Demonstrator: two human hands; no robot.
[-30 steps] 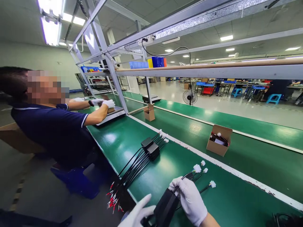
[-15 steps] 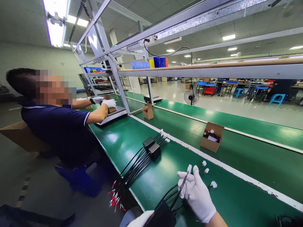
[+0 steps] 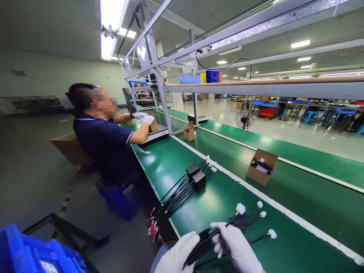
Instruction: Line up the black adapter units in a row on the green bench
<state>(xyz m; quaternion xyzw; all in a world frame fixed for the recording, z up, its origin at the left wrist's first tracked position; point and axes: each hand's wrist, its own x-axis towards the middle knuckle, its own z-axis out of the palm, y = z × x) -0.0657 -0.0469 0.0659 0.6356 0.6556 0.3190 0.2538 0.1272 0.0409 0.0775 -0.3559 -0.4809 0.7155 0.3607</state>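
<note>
My left hand point(image 3: 178, 254), in a white glove, grips a black box-shaped module point(image 3: 200, 246) at the bottom of the view. The gloved right hand point(image 3: 237, 248) is closed around a black cable point(image 3: 227, 224) that comes out of this module. A white plug point(image 3: 240, 208) with coloured wires ends that cable, beyond my fingertips. Another black module point(image 3: 241, 220) lies partly hidden behind my right hand. Cables with white plugs point(image 3: 272, 234) rest on the green bench beside it. Farther left, several similar black modules point(image 3: 198, 179) are bundled, their red-tipped cable ends point(image 3: 155, 227) hanging over the bench edge.
An open carton point(image 3: 261, 168) with wired parts stands on the green belt point(image 3: 298, 185), a smaller carton point(image 3: 189, 132) farther off. At left a co-worker point(image 3: 102, 148) handles a box over a scale point(image 3: 159, 134). A blue bin point(image 3: 34, 252) is at lower left.
The view has swung left, bringing the blue bin in. My right hand has drawn back from the plug to the cable near the module. More of my left hand shows.
</note>
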